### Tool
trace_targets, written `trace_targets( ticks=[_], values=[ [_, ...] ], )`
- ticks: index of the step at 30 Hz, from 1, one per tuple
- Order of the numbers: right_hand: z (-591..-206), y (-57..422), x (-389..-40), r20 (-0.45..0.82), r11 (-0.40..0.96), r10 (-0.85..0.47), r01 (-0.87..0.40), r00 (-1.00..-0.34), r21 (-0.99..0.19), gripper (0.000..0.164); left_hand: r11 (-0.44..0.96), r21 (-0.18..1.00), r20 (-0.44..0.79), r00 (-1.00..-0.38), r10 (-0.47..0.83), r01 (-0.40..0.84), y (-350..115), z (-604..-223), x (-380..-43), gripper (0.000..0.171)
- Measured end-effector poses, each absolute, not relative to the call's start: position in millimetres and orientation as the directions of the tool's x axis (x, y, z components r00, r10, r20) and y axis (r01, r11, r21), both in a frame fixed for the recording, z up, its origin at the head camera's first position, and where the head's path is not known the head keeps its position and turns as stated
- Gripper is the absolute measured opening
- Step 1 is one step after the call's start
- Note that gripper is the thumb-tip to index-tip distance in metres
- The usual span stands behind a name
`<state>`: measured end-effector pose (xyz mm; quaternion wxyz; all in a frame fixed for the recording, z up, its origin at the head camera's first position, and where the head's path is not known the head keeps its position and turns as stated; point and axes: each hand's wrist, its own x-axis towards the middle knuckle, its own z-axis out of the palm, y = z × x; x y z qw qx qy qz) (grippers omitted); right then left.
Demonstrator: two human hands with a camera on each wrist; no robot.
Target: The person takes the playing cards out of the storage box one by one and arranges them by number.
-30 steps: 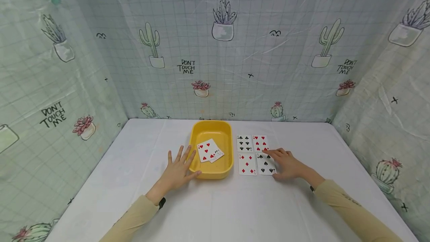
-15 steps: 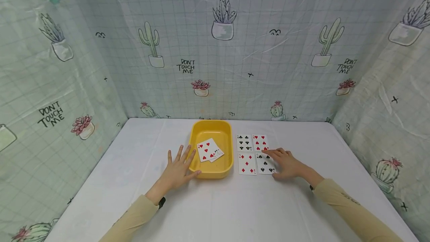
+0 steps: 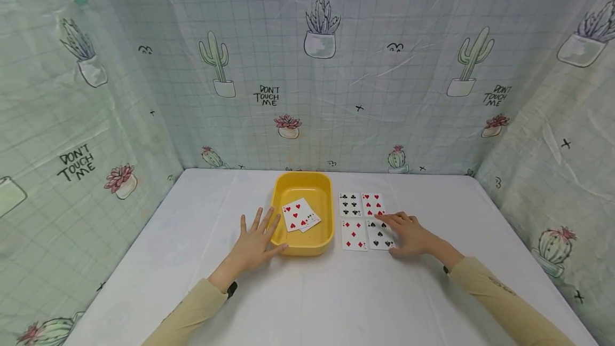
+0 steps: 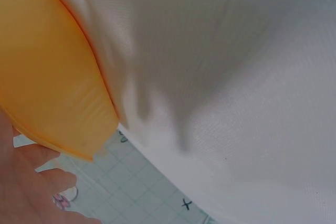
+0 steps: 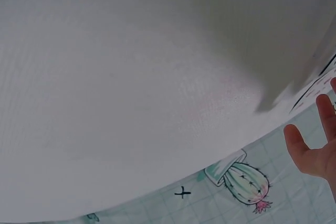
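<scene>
Spade card lies flat at nine o'clock from your nearer right hand, thumb and fingers spread apart.

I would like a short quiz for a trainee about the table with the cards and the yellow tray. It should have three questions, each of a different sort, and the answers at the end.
1. True or false: the left hand is at the left side of the yellow tray.
2. How many cards lie on the table, outside the tray? A) two B) four C) six
3. In the head view, which suit shows on the front right card of that group, beside the right hand?

Key: 1. True. 2. B. 3. Spades.
</scene>
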<state>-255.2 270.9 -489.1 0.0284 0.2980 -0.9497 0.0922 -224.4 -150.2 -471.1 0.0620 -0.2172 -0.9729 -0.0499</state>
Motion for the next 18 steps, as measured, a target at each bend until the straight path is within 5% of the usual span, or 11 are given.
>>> trace_targets(
  ticks=[18],
  values=[
    [-460.9,250.6,-264.1,0.202,0.758,-0.586,-0.619,-0.785,-0.206,0.073,0.900,0.072,0.149,-0.897,0.416,0.430,-149.2,-468.7,-222.7,0.080]
  ],
)
